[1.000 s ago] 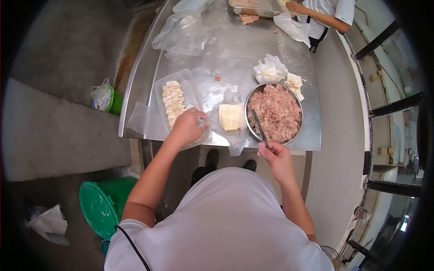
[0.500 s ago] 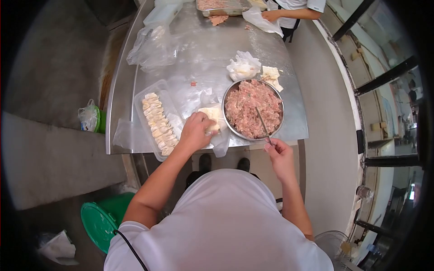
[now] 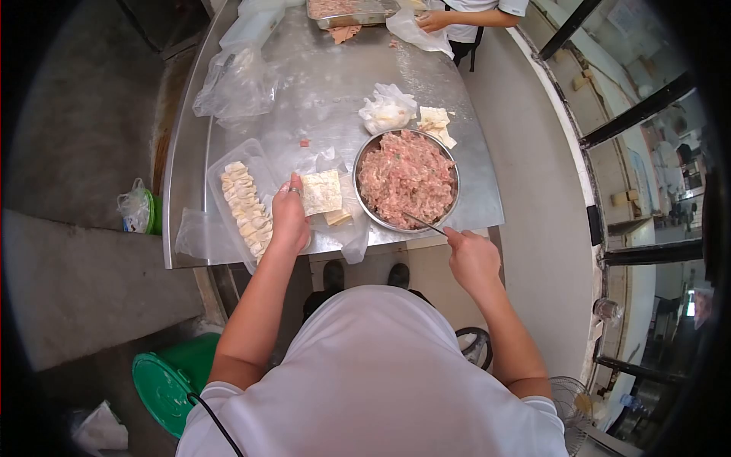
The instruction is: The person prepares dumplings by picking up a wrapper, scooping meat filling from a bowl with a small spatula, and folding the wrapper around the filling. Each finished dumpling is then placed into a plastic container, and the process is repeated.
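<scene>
My left hand (image 3: 289, 217) holds a square dough wrapper (image 3: 322, 192) by its left edge, thumb up, above a small stack of wrappers (image 3: 337, 218) on clear plastic. Pale ground meat filling (image 3: 403, 175) heaps up in a round metal bowl (image 3: 355, 186) to the right. Fingers closed, my right hand (image 3: 474, 259) grips a thin metal stick-like tool (image 3: 428, 225), its tip at the near part of the meat; the tip's shape is hidden. Left of my left hand, a clear plastic tray (image 3: 218, 169) carries a row of folded dumplings (image 3: 245, 206).
Behind the bowl lie a crumpled plastic bag (image 3: 388, 108) and more wrappers (image 3: 434, 122). A clear bag (image 3: 240, 84) rests at the table's left. Another person's hand (image 3: 434, 20) is at the far end, beside a metal tray of meat (image 3: 354, 14). A green bin (image 3: 164, 388) stands on the floor.
My left hand has lifted a wrapper off the stack and moved left with it. The tool has swung lower, its tip now nearer the bowl's front rim. The whole view has shifted slightly.
</scene>
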Available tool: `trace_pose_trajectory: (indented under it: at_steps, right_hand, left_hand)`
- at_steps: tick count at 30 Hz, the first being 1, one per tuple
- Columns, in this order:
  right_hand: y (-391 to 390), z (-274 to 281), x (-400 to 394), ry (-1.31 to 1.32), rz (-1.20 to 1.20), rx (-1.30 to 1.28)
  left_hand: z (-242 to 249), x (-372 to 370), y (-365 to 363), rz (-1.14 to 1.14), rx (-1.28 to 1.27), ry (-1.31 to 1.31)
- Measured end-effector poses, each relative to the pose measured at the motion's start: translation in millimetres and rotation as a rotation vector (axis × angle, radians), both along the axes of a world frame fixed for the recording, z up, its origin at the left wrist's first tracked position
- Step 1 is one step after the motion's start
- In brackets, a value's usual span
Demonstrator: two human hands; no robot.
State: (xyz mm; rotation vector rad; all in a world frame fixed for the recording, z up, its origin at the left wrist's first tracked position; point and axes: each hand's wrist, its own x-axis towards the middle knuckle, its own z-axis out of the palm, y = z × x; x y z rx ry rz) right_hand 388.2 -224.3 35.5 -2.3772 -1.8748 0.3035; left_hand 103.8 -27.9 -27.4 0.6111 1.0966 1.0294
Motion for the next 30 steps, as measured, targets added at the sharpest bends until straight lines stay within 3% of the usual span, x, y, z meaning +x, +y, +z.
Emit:
trace_pose_trajectory:
  at_steps: [7, 13, 16, 19, 25, 28, 30]
  right_hand:
    - [14, -7, 8, -0.067, 0.205, -0.133]
    - [29, 1, 12, 0.112, 0.145, -0.213]
    - [30, -33, 28, 0.358, 0.147, -0.083]
    - [33, -44, 25, 0.813, -0.144, -0.306]
    - [26, -19, -22, 1.056, -0.251, 0.018]
    - [26, -21, -46, 0.808, -0.001, 0.325]
    - [25, -33, -59, 0.553, 0.034, 0.370]
  left_hand:
    - [5, 2, -17, -0.015, -0.197, -0.373]
    - [9, -2, -27, -0.033, -0.254, -0.447]
    - [11, -1, -27, 0.021, -0.277, -0.457]
    - [-2, -6, -20, -0.062, -0.290, -0.554]
    - [4, 33, -31, -0.090, -0.343, -0.502]
    - [22, 63, -40, -0.075, -0.430, -0.550]
    - [22, 72, -44, -0.097, -0.377, -0.614]
